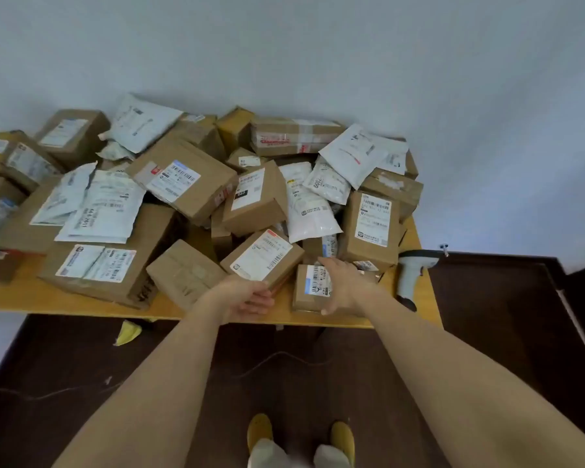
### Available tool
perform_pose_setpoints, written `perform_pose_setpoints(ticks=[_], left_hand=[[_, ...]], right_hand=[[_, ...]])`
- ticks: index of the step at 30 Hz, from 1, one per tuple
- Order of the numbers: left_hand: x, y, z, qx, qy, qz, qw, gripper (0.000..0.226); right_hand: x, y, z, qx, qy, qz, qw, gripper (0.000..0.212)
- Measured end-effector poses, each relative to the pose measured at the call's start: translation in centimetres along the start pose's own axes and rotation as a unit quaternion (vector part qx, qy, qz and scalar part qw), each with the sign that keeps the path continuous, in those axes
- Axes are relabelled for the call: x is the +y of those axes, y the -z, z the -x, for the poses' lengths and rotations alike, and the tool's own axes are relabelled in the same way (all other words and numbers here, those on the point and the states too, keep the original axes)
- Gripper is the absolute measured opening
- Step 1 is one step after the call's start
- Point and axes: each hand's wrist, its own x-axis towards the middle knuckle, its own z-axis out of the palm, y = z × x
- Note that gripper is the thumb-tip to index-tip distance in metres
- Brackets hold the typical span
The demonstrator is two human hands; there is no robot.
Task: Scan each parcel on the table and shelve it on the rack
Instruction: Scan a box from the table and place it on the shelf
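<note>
Two hands reach a small cardboard parcel [313,288] at the table's [81,300] near edge: the right hand [343,282] curls round its right side, while the left hand [247,297], fingers relaxed, touches a neighbouring labelled box [262,258]. Just right of the heaped parcels lies a scanner [412,275].

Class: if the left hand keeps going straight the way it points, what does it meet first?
The left hand points forward-right; it would first meet the labelled box at its fingertips. It may already touch it; depth is unclear.
</note>
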Motion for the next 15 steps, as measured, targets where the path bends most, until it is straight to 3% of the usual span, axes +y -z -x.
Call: perform_pose_setpoints(ticks=[6,11,15], left_hand=[[-0.5,-3.1,-0.8,0.004,0.016,-0.003,1.0,0.025],[-1.8,-5.2,-0.9,0.034,0.024,0.011,0.999,0.024],[-2.3,-7.1,-0.8,0.058,0.02,0.022,0.998,0.02]], right_hand=[[2.6,-2.0,-0.9,-0.012,0.003,0.064,0.998,0.127],[3.8,-3.1,-1.5,0.023,0.021,0.06,0.998,0.097],[3.9,-2.5,-1.6,0.054,0.049,0.084,0.994,0.096]])
